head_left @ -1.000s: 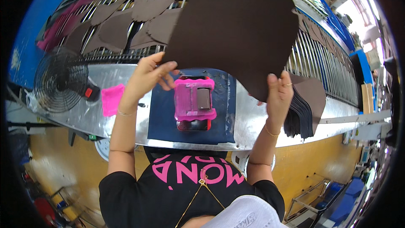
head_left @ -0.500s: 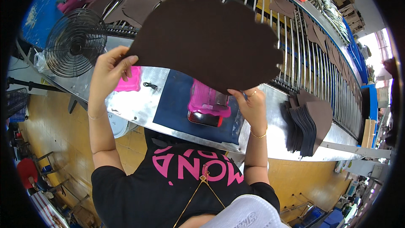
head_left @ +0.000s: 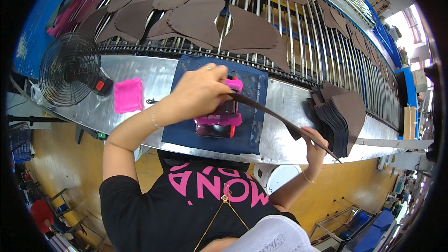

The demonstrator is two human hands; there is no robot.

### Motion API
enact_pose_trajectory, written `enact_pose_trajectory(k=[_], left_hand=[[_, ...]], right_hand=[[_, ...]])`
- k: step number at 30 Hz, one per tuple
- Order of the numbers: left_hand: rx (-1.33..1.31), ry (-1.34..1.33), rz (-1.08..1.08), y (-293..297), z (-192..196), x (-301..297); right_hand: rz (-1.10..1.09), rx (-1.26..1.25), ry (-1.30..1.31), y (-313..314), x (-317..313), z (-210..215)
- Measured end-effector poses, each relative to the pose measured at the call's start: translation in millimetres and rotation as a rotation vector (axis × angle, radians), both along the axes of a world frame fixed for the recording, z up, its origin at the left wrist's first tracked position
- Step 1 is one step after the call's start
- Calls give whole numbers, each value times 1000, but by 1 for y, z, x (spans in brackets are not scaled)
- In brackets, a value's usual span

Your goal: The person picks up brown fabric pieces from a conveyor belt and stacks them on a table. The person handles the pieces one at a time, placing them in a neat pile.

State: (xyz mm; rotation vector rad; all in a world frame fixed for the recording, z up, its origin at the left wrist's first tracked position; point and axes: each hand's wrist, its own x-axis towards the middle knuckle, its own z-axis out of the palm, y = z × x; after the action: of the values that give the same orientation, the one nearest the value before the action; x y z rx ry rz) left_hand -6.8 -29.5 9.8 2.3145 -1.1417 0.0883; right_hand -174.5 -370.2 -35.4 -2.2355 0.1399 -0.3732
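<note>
A thin dark brown cut sheet (head_left: 273,114) is held in the air, seen almost edge-on and slanting down to the right. My left hand (head_left: 203,91) pinches its left end above the blue mat (head_left: 179,135). My right hand (head_left: 315,147) grips the sheet near its lower right end. Under my left hand, partly hidden, stands a pink plastic holder (head_left: 219,120) with a red-edged phone (head_left: 215,131) at its near side. To the right is a stack of like brown pieces (head_left: 335,121), close to the held sheet.
A metal table (head_left: 156,128) bears a pink tray (head_left: 128,95), a small black cable (head_left: 151,101) and a black wire fan (head_left: 70,72) at the left. Behind it runs a rack of metal rods (head_left: 298,42) with several brown pieces (head_left: 193,18) lying on it. A white bucket (head_left: 283,177) stands below the front edge.
The sheet, raised broad side toward me before, has swung down and right to nearly edge-on. My left hand moved right across the mat; my right hand moved right and lower.
</note>
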Motion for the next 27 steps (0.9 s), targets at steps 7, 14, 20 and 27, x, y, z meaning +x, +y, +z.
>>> enact_pose_trajectory(k=[7,14,20,27], left_hand=[[-125,-156,-332,-74,16,16],[-239,-732,-238,-126,94,79],[-301,-566,-24,-97,141,118],[-508,-450,125,-1,109,94]], right_hand=[[-238,-263,107,-39,-70,78],[-417,30,83,-33,-22,118],[-279,370,-90,1,112,57],[94,1272,-137,77,253,-71]])
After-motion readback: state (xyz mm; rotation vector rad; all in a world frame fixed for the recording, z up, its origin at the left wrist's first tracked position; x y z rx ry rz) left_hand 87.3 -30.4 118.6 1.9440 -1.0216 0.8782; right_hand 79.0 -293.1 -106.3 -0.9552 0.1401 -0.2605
